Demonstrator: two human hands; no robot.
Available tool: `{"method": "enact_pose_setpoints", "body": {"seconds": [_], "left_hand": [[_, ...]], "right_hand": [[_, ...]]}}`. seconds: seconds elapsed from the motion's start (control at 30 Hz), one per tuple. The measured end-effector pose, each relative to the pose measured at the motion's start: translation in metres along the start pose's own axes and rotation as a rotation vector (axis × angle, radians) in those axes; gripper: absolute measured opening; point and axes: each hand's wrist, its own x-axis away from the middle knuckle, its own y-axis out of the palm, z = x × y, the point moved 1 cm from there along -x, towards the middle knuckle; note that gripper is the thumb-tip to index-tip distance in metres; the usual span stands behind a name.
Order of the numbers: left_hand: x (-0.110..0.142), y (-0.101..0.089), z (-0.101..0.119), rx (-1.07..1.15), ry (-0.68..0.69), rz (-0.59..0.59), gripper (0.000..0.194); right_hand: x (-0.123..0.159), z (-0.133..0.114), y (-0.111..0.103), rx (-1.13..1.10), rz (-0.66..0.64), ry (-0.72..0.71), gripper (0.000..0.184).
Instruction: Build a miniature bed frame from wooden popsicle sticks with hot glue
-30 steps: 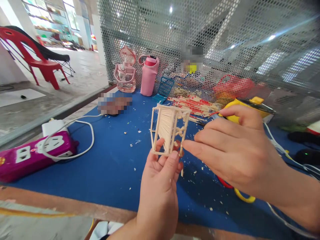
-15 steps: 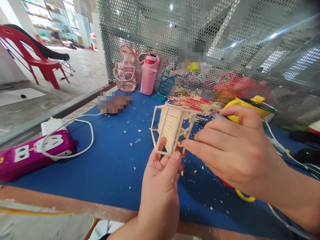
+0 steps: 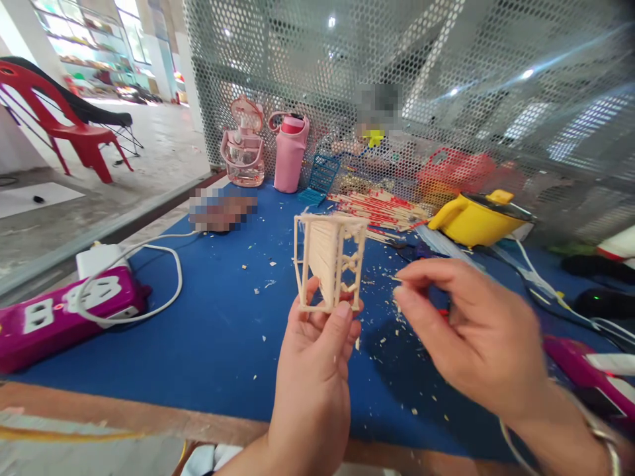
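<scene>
My left hand is closed around the lower end of a small frame model built from pale wooden sticks, holding it upright above the blue table. A slanted panel of close-set sticks fills its middle, and short zigzag pieces run along its right side. To the right of the model, apart from it, my right hand has thumb and forefinger pinched together. A tiny pale sliver shows at those fingertips, too small to name surely.
Red-tipped matchsticks lie heaped behind the model. Around them stand a blue rack, a pink bottle, a clear pink bottle and a yellow pot. A purple power strip with a white cable lies left. Wood scraps litter the blue mat.
My right hand has drawn away from the model, down and to the right, its fingers now pinched. The model has turned more upright in my left hand. The view has shifted slightly.
</scene>
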Motion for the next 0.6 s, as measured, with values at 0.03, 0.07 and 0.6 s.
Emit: {"method": "enact_pose_setpoints", "body": {"seconds": [0.03,0.07,0.6], "left_hand": [[0.000,0.000,0.000,0.000,0.006,-0.002,0.046],[0.001,-0.001,0.000,0.004,0.015,-0.010,0.044],[0.028,-0.019,-0.003,-0.472,-0.127,-0.405,0.040]], "right_hand": [[0.004,-0.001,0.007,-0.094,-0.026,0.113,0.014],[0.007,-0.002,0.015,-0.194,-0.074,0.200,0.012],[-0.018,0.017,0.011,-0.494,-0.263,0.299,0.018]]}}
